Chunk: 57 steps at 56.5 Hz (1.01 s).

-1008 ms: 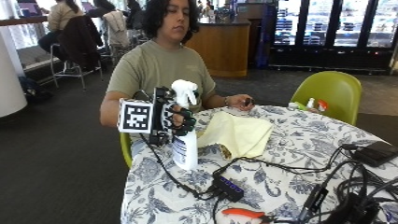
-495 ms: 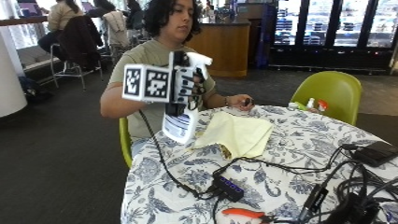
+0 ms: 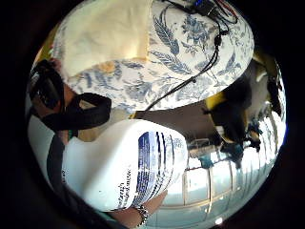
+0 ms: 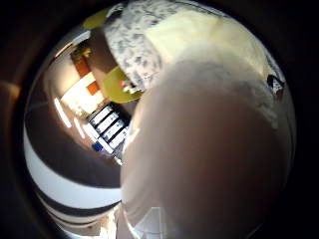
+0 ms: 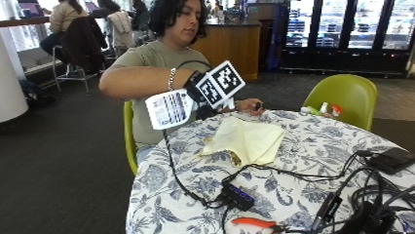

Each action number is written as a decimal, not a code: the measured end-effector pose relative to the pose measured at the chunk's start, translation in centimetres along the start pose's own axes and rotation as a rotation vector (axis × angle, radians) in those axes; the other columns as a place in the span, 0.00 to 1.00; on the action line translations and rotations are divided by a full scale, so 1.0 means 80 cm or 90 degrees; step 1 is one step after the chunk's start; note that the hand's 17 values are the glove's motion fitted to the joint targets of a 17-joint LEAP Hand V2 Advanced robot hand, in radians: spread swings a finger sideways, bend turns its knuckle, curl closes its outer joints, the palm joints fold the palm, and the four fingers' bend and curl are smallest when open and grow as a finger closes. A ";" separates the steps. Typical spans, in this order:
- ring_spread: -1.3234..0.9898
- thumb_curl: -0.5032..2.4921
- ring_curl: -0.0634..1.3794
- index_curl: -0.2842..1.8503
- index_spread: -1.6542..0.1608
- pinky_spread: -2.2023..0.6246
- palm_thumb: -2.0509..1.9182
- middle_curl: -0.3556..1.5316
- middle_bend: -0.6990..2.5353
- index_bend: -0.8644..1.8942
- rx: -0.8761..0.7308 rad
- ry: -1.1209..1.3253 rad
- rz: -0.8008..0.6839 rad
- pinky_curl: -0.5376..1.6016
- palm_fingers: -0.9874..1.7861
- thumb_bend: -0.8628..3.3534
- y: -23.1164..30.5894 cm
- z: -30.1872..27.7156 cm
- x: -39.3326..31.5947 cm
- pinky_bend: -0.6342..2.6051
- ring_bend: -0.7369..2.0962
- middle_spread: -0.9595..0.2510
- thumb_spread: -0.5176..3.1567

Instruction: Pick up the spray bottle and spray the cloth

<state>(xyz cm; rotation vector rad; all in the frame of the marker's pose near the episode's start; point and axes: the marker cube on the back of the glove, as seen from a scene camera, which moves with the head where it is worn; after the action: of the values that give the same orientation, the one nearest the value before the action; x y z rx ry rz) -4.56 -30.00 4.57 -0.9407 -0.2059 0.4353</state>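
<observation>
A: Outside view, left to right. Spray bottle is up in the air, tipped on its side, body pointing left and head end toward the cloth. Right hand has its grip wrapped round the neck end, fingers curled on it, though most of them are hidden from here.

B: Little-finger palm view agrees: the white bottle body with its blue label fills the frame close to the palm. Handling?

A: Rigid plastic, smooth wall, likely slick. I can't see the liquid level, so weight is a guess; tipped like this, whatever is inside will shift. Best hold is the narrow neck under the trigger, where the hand already is, rather than the wide body.

B: And the cloth?

A: Pale yellow, soft, folded, lying flat on the floral tabletop right of the bottle and below it. The bare hand rests at the far edge. It will not resist spray; light, may ruck if brushed.

B: Further right?

A: Cables and a small hub, nearer than the cloth.
</observation>
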 end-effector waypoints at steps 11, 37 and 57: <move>0.50 0.40 0.38 0.39 0.78 0.71 0.78 0.48 0.42 0.41 -0.104 0.055 0.106 0.46 0.84 0.20 -0.058 0.048 0.008 0.34 0.51 0.65 0.33; 0.50 0.42 0.38 0.41 0.78 0.71 0.78 0.49 0.41 0.40 0.287 -0.246 -0.437 0.46 0.84 0.20 -0.029 -0.060 -0.223 0.34 0.51 0.66 0.35; 0.50 0.43 0.38 0.42 0.78 0.70 0.77 0.49 0.42 0.41 0.457 -0.450 -0.672 0.46 0.85 0.20 -0.176 -0.015 -0.355 0.35 0.52 0.66 0.33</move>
<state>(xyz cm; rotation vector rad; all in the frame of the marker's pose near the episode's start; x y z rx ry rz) -25.75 -50.77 15.84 0.1324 -1.0505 -0.1772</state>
